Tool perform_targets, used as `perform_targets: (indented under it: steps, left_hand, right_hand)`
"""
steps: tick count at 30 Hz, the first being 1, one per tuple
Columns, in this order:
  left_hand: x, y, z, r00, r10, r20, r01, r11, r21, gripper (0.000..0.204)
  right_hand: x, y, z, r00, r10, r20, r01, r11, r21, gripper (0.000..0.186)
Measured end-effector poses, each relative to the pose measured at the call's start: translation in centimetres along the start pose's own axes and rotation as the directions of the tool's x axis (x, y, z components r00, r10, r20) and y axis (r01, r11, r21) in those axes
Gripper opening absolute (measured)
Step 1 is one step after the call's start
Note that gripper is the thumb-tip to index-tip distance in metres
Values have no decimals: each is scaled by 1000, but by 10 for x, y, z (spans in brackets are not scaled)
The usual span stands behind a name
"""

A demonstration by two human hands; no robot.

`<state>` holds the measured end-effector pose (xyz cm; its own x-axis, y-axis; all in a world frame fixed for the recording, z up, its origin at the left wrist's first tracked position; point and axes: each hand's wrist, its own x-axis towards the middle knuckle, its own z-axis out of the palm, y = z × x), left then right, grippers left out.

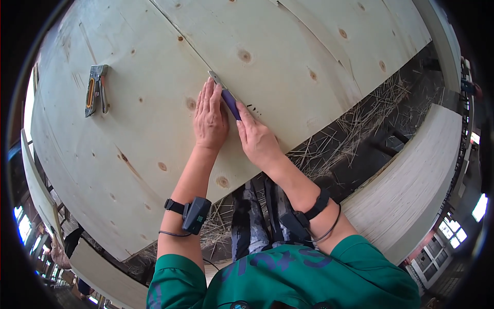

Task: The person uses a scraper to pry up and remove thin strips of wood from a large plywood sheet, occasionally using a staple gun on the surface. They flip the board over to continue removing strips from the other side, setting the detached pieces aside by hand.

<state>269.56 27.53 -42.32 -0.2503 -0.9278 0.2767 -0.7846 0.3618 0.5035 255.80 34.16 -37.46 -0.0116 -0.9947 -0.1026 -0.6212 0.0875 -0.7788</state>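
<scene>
The right hand (259, 141) is closed around a purple-handled knife (231, 103), whose blade (214, 77) points away from the person, at the end of a dark line (183, 37) in the pale wood sheet (278, 82). The left hand (210, 123) is open, laid flat on the sheet, fingers close beside the knife. A staple gun (92, 91) lies well off to the left, and thin strips (355, 135) lie past the sheet's right-hand edge
</scene>
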Motion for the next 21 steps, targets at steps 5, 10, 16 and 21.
perform_targets:
  steps: [5,10,16,21]
  left_hand:
    - [-30,15,3,998,36,49,-34,999,-37,47]
    - [-60,28,9,990,65,123,-57,996,-70,46]
    - [-95,43,28,985,63,158,-47,994,-102,44]
    - [-136,57,33,972,81,221,-47,987,-156,45]
  right_hand:
    - [-28,13,-11,985,115,128,-115,993,-3,44]
    - [-68,34,-11,999,-29,28,30,999,-33,46]
    - [-107,59,-21,946,205,250,-215,977,12,51]
    - [-153,77,-17,958,187,217,-197,980,25,53]
